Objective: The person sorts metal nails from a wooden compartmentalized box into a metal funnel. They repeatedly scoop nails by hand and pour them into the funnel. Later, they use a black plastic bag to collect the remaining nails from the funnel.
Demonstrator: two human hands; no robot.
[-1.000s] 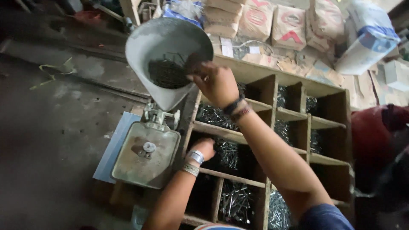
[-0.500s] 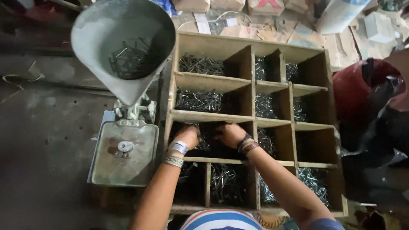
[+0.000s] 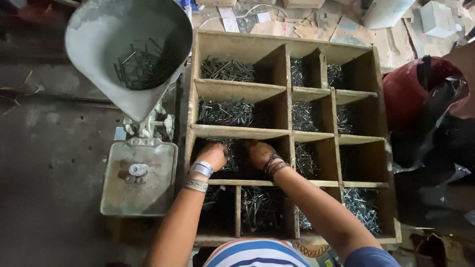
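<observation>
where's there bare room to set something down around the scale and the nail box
Bare floor left of the scale platform, and that platform around its small weights. Crowded: the box compartments hold nails, both hands, left hand and right hand, fill one, and the scoop holds nails.

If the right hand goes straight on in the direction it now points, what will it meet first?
Most likely the nails in the compartment that the right hand already reaches into, then the wooden divider at its far side. Depth inside the dark compartment is unclear, so contact may already exist.

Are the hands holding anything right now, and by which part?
Cannot be told. Both the left hand and right hand reach into the same compartment of nails in the wooden box, their fingers hidden in the shadow.
</observation>
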